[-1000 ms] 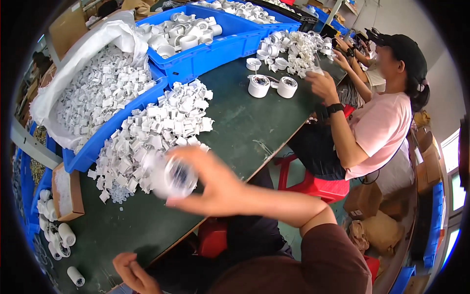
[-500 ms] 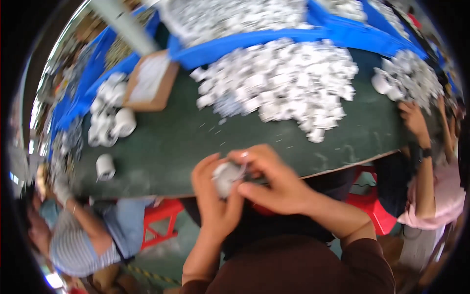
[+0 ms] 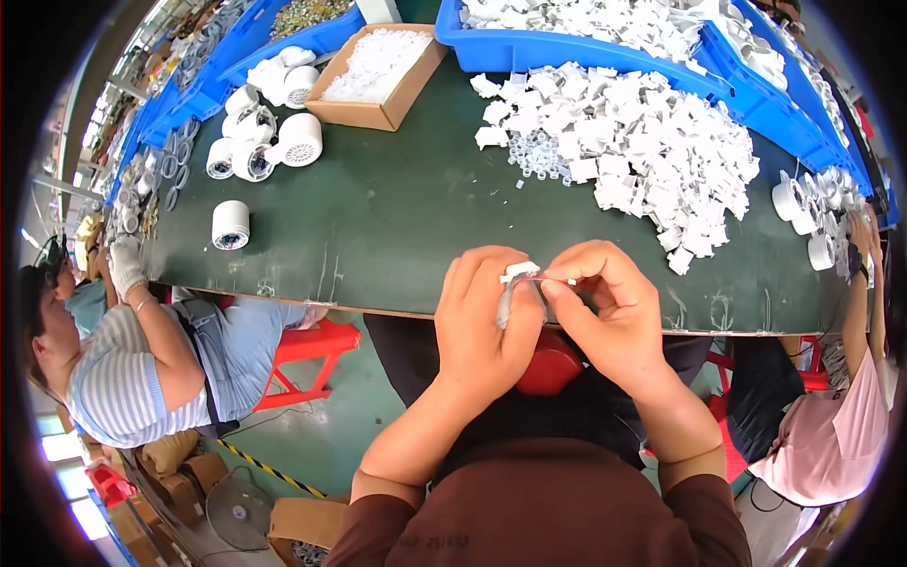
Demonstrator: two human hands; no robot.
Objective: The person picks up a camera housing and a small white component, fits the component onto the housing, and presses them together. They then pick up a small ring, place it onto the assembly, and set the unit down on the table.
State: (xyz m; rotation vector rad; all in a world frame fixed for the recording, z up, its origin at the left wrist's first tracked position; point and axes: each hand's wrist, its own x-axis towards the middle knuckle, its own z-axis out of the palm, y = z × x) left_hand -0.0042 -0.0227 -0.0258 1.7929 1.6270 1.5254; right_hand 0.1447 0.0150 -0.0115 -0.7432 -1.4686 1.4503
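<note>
Close to the table's front edge, my left hand (image 3: pixel 484 317) is wrapped round a small white cylindrical housing (image 3: pixel 505 300), most of it hidden by the fingers. A white piece (image 3: pixel 520 271) shows at the top of that grip. Thin wires (image 3: pixel 540 277), one reddish, run from it toward my right hand (image 3: pixel 609 317). Thumb and forefinger of the right hand pinch these wires, with a small white tip (image 3: pixel 571 282) poking out beside them. Nearest on the table is a large pile of white plastic pieces (image 3: pixel 652 156), with small clear pieces (image 3: pixel 539 156) at its left edge.
A lone white cylindrical housing (image 3: pixel 231 227) stands left of several grouped housings (image 3: pixel 300 142). Behind them is a cardboard box (image 3: pixel 378 115) of translucent bits. Blue bins (image 3: pixel 586 49) line the back. Co-workers sit at left (image 3: pixel 142 378) and right (image 3: pixel 822 416); a red stool (image 3: pixel 316 359) stands at left.
The view has shifted, so the table things sit differently in the picture. My right hand has changed from working over the round part to pinching wires at its side. Blur has cleared.
</note>
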